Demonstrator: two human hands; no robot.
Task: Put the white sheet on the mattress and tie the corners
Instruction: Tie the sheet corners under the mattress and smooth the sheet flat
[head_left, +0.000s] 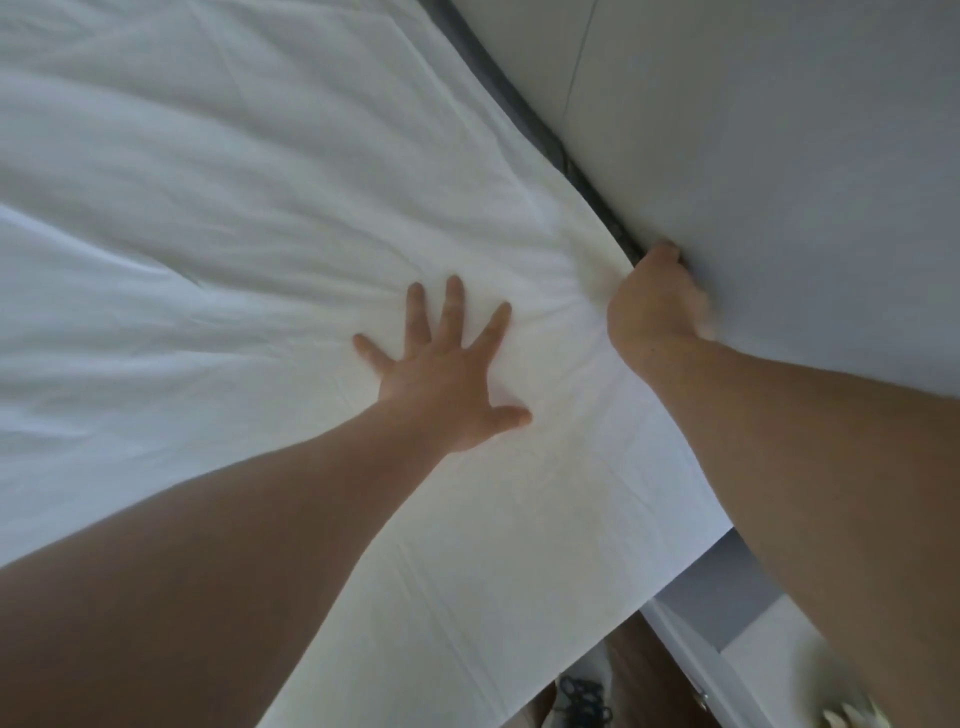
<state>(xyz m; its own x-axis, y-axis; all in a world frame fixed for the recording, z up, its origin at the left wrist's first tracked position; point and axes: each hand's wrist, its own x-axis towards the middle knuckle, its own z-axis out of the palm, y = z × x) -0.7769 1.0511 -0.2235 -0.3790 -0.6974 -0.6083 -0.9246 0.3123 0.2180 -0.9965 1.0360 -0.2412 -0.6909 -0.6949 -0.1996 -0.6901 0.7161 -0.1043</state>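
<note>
The white sheet (218, 218) lies spread over the mattress, wrinkled, with creases running toward its right edge. A grey strip of the mattress (566, 150) shows between the sheet's edge and the wall. My left hand (447, 374) presses flat on the sheet with its fingers spread. My right hand (654, 306) is at the sheet's right edge, beside the wall, with its fingers tucked down into the gap where the cloth bunches. Its fingertips are hidden, so its grip is not clear.
A pale wall or headboard (779, 156) runs along the right side of the bed. Below the bed's near corner a bit of wooden floor (649, 670) and a white furniture edge (691, 660) show.
</note>
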